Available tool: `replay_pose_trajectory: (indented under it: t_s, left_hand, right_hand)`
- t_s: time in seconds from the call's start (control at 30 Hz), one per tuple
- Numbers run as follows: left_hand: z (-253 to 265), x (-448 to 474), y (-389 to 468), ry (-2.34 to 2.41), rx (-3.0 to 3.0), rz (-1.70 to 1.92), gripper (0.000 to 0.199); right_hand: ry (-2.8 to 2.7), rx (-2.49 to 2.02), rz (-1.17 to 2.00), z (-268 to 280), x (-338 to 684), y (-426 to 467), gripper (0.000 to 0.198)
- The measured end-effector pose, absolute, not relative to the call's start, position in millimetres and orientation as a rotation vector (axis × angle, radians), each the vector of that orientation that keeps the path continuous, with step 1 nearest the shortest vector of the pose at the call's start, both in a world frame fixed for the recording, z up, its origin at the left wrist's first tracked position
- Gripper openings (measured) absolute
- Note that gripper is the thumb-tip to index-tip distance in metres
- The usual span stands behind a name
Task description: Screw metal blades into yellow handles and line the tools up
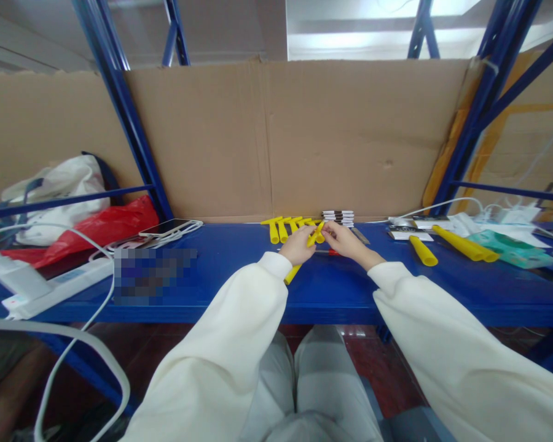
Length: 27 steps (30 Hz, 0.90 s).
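Observation:
My left hand [299, 244] is closed around a yellow T-shaped plastic tool [293, 274], whose handle slants down toward me below the palm. My right hand [345, 240] meets it at the tool's upper end, thumb and fingers pinched together; what lies between them is too small to tell. Just behind my left hand, several similar yellow tools [273, 232] lie in a row with their crosspieces away from me. A small stack of white packs with dark bands [338, 217] is behind my right hand. Under that hand lies a slim object with a red end [333, 252].
Yellow tapered tubes [423, 251] lie to the right, near a green plastic packet [511, 248]. On the left are a phone [170, 228], a white power strip [64, 288] with cables, and a red bag [92, 230]. Cardboard [304, 141] walls the back between blue posts.

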<state>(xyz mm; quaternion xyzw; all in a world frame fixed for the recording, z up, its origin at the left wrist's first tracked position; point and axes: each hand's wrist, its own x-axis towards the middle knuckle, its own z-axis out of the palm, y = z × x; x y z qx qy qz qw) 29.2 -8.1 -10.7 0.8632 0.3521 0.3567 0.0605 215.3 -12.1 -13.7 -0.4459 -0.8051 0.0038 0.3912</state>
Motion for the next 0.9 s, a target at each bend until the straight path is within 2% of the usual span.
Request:
replay_pose_trajectory:
  t_s: [0.5, 0.73, 0.9]
  left_hand:
    - [-16, 32, -3, 0.985, 2.473, 1.147, 0.053]
    - [-14, 26, -1, 1.100, 2.341, 1.201, 0.053]
    - [-15, 25, 0, 1.047, 2.325, 1.243, 0.054]
  right_hand:
    - [-2.053, -1.078, -0.084, -11, 215, -14, 0.010]
    - [-2.085, -1.276, -0.223, -2, 219, -23, 0.013]
    - [-1.855, -1.595, -0.200, 2, 256, -9, 0.018]
